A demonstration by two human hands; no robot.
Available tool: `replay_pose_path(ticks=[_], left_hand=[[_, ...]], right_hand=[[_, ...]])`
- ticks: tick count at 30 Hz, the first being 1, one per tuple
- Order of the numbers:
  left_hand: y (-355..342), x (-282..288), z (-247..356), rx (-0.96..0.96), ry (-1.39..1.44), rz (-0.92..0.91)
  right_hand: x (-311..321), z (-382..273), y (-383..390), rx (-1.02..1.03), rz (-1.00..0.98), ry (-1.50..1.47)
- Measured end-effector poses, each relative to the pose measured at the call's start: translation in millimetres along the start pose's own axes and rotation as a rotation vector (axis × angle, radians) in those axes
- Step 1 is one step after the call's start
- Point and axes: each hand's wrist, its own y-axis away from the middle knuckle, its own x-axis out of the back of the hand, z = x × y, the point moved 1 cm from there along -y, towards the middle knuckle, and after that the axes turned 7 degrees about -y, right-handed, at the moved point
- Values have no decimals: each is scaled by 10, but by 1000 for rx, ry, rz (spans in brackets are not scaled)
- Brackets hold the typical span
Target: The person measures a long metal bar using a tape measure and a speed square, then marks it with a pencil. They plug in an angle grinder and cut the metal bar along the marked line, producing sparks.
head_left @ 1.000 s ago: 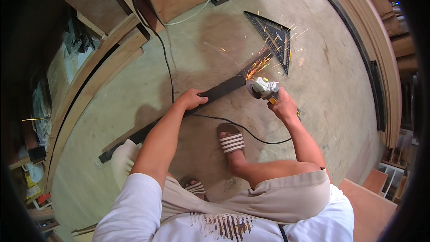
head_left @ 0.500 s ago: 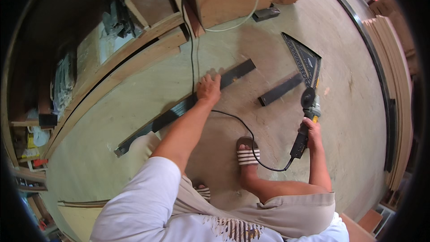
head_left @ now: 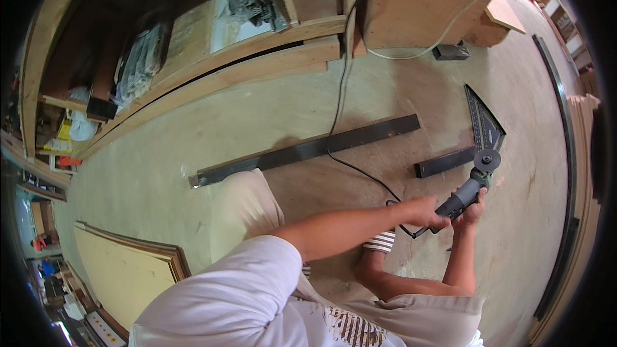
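An angle grinder [head_left: 464, 198] with a thin round disc [head_left: 486, 161] is held off the floor at the right. From its far side my right hand [head_left: 474, 211] wraps round the body. At the rear end, near the cord, my left hand [head_left: 421, 211] is closed on the grinder; its fingertips are partly hidden. A long black square metal tube [head_left: 308, 151] lies slantwise on the floor, untouched. Beyond the grinder lies a short black tube piece [head_left: 445, 162], with a black triangular square [head_left: 484, 125] next to it.
The grinder's black cord [head_left: 363, 175] crosses the long tube and runs up past the wooden shelf [head_left: 212, 71]. A dark block [head_left: 451, 53] sits by a wooden cabinet [head_left: 418, 6]. Boards [head_left: 122, 270] rest at lower left; a long dark bar [head_left: 558, 90] lies along the right.
My left hand has left the long tube and come right to the grinder's rear. The grinder has turned, its disc now facing up more. The view has shifted.
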Motion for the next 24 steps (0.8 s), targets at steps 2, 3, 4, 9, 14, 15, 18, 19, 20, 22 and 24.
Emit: replay_pose_path(ticks=[2, 3, 4, 9, 14, 15, 18, 19, 20, 22, 24], left_hand=[[63, -20, 142, 53, 202, -170], [104, -12, 178, 143, 269, -171], [145, 6, 226, 231, 334, -171], [267, 35, 264, 171, 116, 225], [282, 76, 275, 79, -299, 524], [303, 86, 304, 39, -382, 588], [235, 23, 292, 30, -428, 660], [223, 48, 330, 65, -300, 624], [232, 87, 379, 98, -173, 585], [218, 208, 404, 124, 41, 453], [193, 367, 369, 108, 214, 272]], right_hand=[[21, 49, -53, 42, -28, 32], [-5, 79, -64, 34, -56, 35], [-2, 83, -95, 29, -84, 35], [-262, 139, -54, 3, -198, -86], [-724, 214, 149, -54, -58, -129], [-746, 221, 131, -100, -7, -129], [-585, 320, -120, -142, 9, -96], [-632, 288, -132, -138, 25, -73], [-666, 235, -122, -146, -22, -78], [-778, 158, 9, -168, -119, -86], [-762, 138, -25, -137, -204, -25]])
